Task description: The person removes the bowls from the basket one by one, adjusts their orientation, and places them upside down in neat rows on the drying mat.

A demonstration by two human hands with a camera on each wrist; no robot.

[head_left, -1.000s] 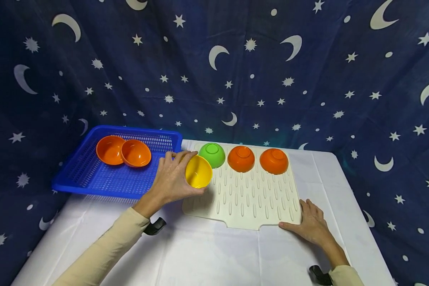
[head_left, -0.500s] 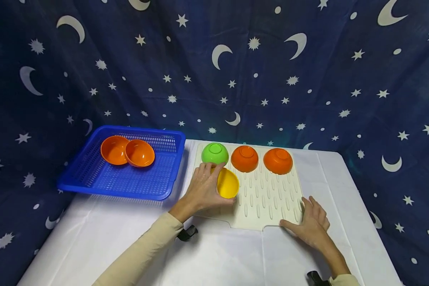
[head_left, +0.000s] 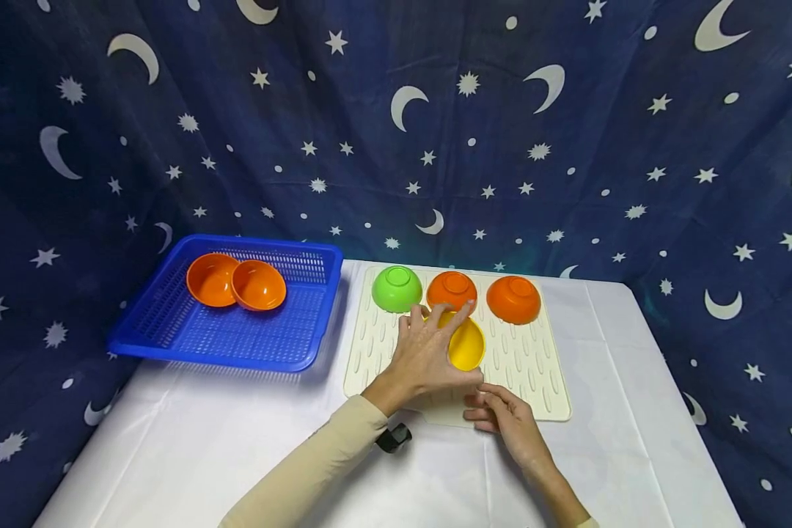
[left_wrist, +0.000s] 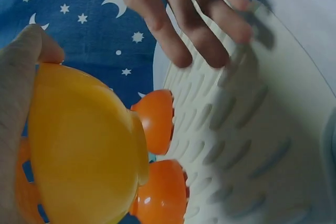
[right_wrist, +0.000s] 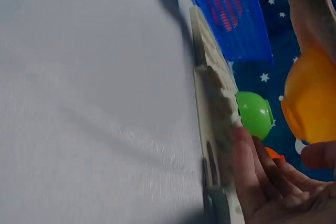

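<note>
My left hand (head_left: 422, 358) grips a yellow bowl (head_left: 468, 347), thumb and fingers spread across its rim. In the head view the bowl is tilted, its hollow showing. It hangs over a cream ribbed drying mat (head_left: 369, 359). My right hand (head_left: 513, 427) is just below it at the mat's front edge, fingers loosely bent and holding nothing. In the left wrist view, those right fingers (left_wrist: 202, 38) are apart from the bowl. Along the mat's back stand a green bowl (head_left: 397, 288) and two orange bowls, one (head_left: 450, 284) partly behind my left fingers, the other (head_left: 513, 299) further right, all upside down.
At the left stands a blue plastic basket (head_left: 204, 355) with slotted walls. Two orange bowls (head_left: 259, 285) lie in it, hollows showing, one overlapping the other. A white cloth (head_left: 191, 455) covers the table. Behind hangs a dark blue curtain (head_left: 356, 95) with moons and stars.
My left hand has carried the yellow bowl rightward from beside the basket to over the mat's middle. My right hand has left the mat's right front corner and moved left, toward the bowl.
</note>
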